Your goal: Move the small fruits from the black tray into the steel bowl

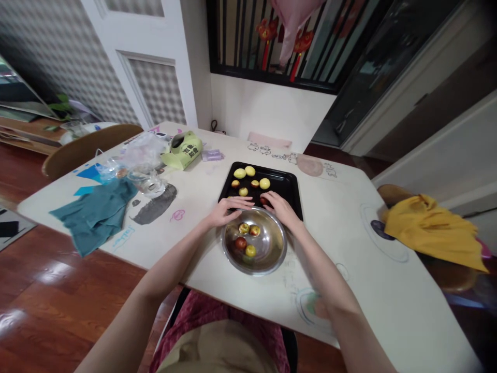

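Note:
A shiny metal bowl [254,264] stands in front of me with several small round fruits in it. They look like jujubes: a dark red one [240,243], a yellow-green one [250,251] and mottled ones. Behind it lies a black baking tray [285,189] with spaced-out yellow [264,183] and brownish fruits [254,184]. My left hand [229,210] reaches over the tray's near edge, fingers stretched out, close to a partly hidden yellowish fruit. At the tray's near side, the fingers of my right hand [280,205] curl over a dark red fruit [264,200].
Left on the white table [330,228] are a teal cloth [99,210], a clear glass container [145,181], crumpled clear plastic [145,149] and a green paper package [186,150]. A yellow garment [430,228] hangs over a chair at the right. Another chair [85,142] stands at the left.

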Demonstrator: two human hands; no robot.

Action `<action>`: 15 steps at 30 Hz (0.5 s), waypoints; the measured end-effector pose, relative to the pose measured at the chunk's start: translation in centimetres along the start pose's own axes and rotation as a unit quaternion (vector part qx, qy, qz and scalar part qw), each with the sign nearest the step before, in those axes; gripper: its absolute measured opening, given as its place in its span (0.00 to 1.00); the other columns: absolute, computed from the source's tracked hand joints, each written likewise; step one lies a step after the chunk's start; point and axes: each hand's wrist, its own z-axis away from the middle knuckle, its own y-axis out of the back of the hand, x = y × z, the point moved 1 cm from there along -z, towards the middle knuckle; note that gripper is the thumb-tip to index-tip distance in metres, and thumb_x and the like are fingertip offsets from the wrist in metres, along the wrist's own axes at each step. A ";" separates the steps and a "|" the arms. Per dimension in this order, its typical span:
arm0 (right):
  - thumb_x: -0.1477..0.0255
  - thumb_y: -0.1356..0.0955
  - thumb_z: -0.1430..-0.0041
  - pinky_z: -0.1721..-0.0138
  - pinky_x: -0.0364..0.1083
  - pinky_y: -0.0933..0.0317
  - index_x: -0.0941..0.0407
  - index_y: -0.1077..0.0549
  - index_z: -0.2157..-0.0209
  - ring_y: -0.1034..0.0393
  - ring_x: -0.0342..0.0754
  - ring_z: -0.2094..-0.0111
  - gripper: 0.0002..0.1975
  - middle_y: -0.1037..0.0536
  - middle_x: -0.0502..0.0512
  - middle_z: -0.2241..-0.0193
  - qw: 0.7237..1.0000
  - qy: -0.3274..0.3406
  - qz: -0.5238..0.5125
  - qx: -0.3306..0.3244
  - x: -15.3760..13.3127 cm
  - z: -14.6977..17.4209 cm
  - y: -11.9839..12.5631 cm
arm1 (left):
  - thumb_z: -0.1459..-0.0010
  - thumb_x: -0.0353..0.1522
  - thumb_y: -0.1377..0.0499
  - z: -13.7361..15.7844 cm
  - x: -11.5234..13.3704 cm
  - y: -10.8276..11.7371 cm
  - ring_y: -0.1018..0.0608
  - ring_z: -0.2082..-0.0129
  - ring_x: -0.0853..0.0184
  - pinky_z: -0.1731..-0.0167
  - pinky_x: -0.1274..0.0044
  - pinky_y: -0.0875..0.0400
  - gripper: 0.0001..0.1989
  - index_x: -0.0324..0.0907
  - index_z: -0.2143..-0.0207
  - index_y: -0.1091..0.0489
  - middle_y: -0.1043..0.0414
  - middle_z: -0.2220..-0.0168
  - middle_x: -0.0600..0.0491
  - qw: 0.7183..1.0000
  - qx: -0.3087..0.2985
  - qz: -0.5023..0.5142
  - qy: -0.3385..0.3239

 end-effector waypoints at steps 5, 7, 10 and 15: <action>0.72 0.35 0.29 0.43 0.56 0.32 0.52 0.28 0.44 0.28 0.57 0.47 0.14 0.24 0.61 0.50 0.998 0.049 -0.038 0.029 -3.4 2.3 3.2 | 0.27 0.39 0.44 0.1 -0.1 -0.2 0.22 0.37 0.50 0.38 0.53 0.25 0.16 0.46 0.51 0.17 0.17 0.47 0.43 1.000 -0.003 0.000 -0.002; 0.71 0.35 0.28 0.43 0.55 0.32 0.52 0.27 0.45 0.28 0.56 0.47 0.13 0.23 0.60 0.49 0.994 0.088 -0.063 -0.012 -5.5 3.0 4.1 | 0.27 0.40 0.44 0.1 -0.2 -0.2 0.21 0.37 0.50 0.38 0.54 0.24 0.17 0.45 0.52 0.17 0.16 0.48 0.43 1.000 -0.007 0.002 0.003; 0.72 0.35 0.27 0.42 0.54 0.34 0.52 0.26 0.48 0.28 0.56 0.46 0.11 0.22 0.60 0.48 0.983 0.142 -0.062 -0.096 -8.2 3.5 4.2 | 0.28 0.41 0.43 0.2 -0.4 -0.3 0.21 0.38 0.50 0.39 0.55 0.23 0.17 0.44 0.52 0.17 0.16 0.49 0.42 1.000 -0.007 0.009 0.008; 0.76 0.33 0.30 0.41 0.55 0.37 0.54 0.25 0.51 0.28 0.55 0.49 0.09 0.20 0.58 0.53 0.969 0.179 -0.012 -0.168 -9.6 3.7 2.8 | 0.28 0.40 0.42 0.2 -0.9 -0.3 0.19 0.40 0.50 0.41 0.57 0.22 0.16 0.43 0.52 0.17 0.16 0.51 0.41 1.000 0.008 0.008 -0.012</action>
